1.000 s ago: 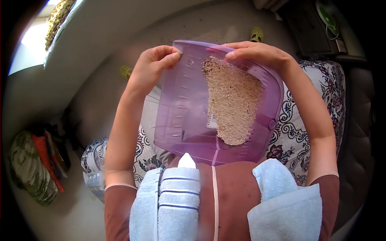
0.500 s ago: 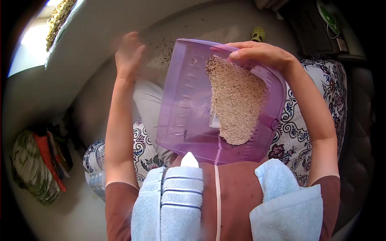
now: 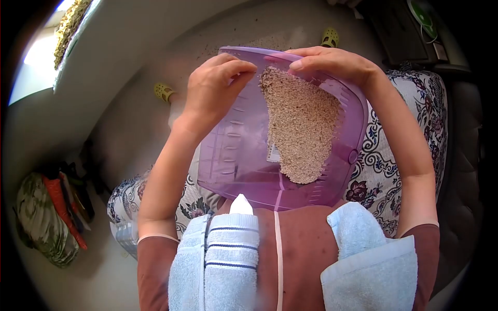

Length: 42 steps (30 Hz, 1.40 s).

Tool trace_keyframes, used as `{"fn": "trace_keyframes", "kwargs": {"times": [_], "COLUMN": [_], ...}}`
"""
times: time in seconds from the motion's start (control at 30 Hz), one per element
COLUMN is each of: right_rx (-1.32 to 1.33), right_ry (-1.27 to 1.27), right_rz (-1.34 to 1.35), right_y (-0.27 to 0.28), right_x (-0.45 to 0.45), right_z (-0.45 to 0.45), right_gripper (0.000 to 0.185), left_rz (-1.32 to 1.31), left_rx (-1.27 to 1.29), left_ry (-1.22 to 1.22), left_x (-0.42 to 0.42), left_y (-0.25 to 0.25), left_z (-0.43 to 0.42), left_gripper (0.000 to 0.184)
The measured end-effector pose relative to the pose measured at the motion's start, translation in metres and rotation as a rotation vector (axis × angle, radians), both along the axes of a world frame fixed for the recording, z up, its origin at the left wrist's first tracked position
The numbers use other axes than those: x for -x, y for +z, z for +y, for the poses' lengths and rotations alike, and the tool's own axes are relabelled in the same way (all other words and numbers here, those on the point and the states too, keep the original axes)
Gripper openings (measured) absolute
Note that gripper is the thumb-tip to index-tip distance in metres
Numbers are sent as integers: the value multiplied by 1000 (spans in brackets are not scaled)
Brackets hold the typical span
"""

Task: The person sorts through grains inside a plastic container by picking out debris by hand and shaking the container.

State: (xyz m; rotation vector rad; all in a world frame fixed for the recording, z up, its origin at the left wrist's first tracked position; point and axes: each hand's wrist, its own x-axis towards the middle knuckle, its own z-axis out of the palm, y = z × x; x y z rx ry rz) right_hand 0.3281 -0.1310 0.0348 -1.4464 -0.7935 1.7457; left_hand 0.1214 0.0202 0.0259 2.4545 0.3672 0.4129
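Right hand (image 3: pixel 337 68) holds far rim of translucent purple plastic tray (image 3: pixel 249 179) | left hand (image 3: pixel 212 96) over tray's upper left, thumb and fingertips narrowly together, cannot tell if holding anything | heap of small tan grains (image 3: pixel 303 127) in tray, bodyward of right hand, just beside left fingertips

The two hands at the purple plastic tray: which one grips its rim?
The right hand, curled over the far rim of the purple plastic tray; the left hand is pinched above the tray's inside.
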Motion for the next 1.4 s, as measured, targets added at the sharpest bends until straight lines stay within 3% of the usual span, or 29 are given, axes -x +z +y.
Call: {"fn": "trace_keyframes", "kwargs": {"times": [0.6, 0.7, 0.9, 1.4], "right_rx": [-16, -17, -38, -11], "right_ry": [11, 6, 10, 23], "right_rz": [-79, -106, -87, -58], "right_y": [3, 4, 2, -2], "right_x": [0, 1, 0, -2], "right_z": [1, 2, 3, 3], "right_gripper": [60, 60, 58, 58], "left_rz": [21, -74, -24, -83], "left_rx": [-273, -201, -367, -265], "left_ry": [26, -8, -122, -195], "left_x": [-13, -16, -18, -2], "left_y": [-18, -19, -20, -12], "left_z": [0, -5, -6, -7], "left_gripper": [11, 11, 12, 14]}}
